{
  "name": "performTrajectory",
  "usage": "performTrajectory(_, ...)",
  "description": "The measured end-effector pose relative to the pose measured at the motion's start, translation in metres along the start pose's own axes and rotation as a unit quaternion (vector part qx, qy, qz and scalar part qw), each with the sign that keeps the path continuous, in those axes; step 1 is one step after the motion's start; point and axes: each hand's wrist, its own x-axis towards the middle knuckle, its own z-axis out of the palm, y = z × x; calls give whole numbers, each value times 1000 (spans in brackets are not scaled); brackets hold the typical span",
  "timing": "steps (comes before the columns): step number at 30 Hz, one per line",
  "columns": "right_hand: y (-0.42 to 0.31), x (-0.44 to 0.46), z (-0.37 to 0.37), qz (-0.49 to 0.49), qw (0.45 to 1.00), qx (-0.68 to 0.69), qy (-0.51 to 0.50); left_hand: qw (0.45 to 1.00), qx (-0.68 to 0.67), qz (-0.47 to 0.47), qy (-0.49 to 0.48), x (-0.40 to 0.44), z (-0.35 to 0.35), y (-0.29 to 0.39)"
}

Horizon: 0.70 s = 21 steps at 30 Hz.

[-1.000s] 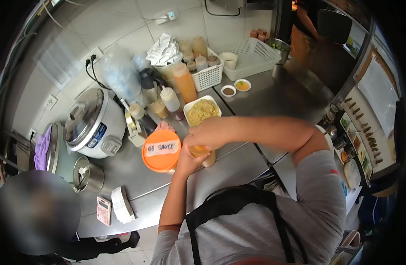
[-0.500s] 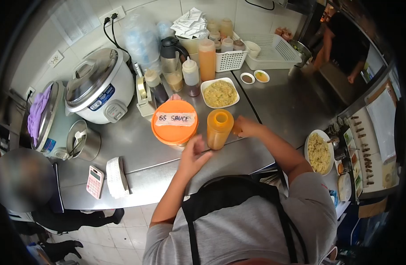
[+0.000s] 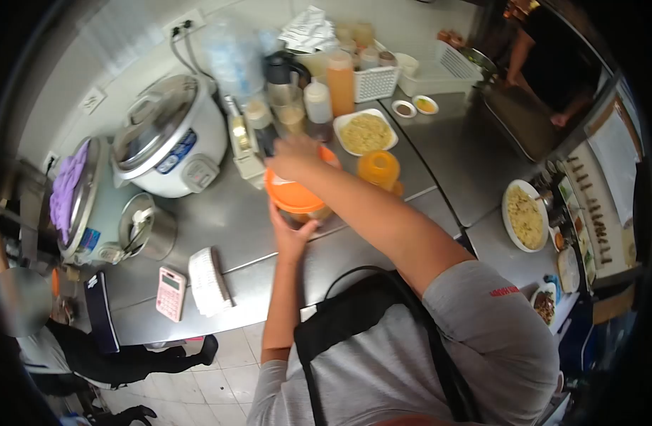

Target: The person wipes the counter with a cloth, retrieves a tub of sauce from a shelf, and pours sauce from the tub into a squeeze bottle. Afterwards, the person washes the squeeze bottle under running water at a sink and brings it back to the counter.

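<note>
An orange-lidded tub point(image 3: 297, 196) stands on the steel counter, its label mostly covered. My left hand point(image 3: 293, 231) holds the tub's near side low down, thumb apart from the fingers. Across the top of the lid, my right hand point(image 3: 295, 157) grips the far left edge with curled fingers. Right of the tub is an orange bottle point(image 3: 378, 169), seen from above, with no hand on it. Behind it sits a square white dish of yellow food point(image 3: 366, 133). Sauce bottles point(image 3: 317, 103) stand behind the tub.
A rice cooker point(image 3: 170, 138), a metal pot point(image 3: 147, 227), a calculator point(image 3: 170, 294) and a paper pad point(image 3: 208, 282) are at left. An oval bowl of food point(image 3: 526, 215) is at right. Other people appear at the far left and upper right.
My right hand has moved from beside the orange bottle onto the tub's lid. My left hand has closed in on the tub's side. The view has shifted slightly.
</note>
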Motion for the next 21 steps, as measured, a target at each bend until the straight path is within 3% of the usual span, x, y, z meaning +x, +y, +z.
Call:
performTrajectory(4, -8, -17, 25, -83, 995, 3, 51, 997, 67, 42, 12, -6, -16, 8)
performTrajectory(7, -28, -42, 38, -164, 983, 10, 82, 995, -38, 83, 36, -12, -31, 20)
performTrajectory(9, -45, -54, 34, -190, 982, 9, 22, 992, -72, 92, 41, -18, -46, 26)
performTrajectory(11, -61, -66, 32, -242, 970, 27, 25, 993, -77, 82, 26, -24, -65, 32)
performTrajectory(14, -76, -69, 47, -419, 904, 2, -86, 997, 14, 41, -66, -24, -82, 18)
performTrajectory(16, -84, -73, 59, -453, 877, 110, -118, 991, -2, -10, -135, -22, -84, -19)
performTrajectory(17, -85, -74, 62, -464, 861, 163, -133, 984, -12, -34, -173, -20, -85, -30)
performTrajectory(18, -86, -66, 49, -387, 886, 221, -130, 981, 35, 32, -190, -11, -89, -13)
performTrajectory(20, -78, -46, 38, -330, 928, 169, 44, 993, 50, 43, -93, -9, -89, 9)
performTrajectory(21, -76, -41, 20, -240, 969, 37, 41, 996, 56, 49, -46, -9, -86, 15)
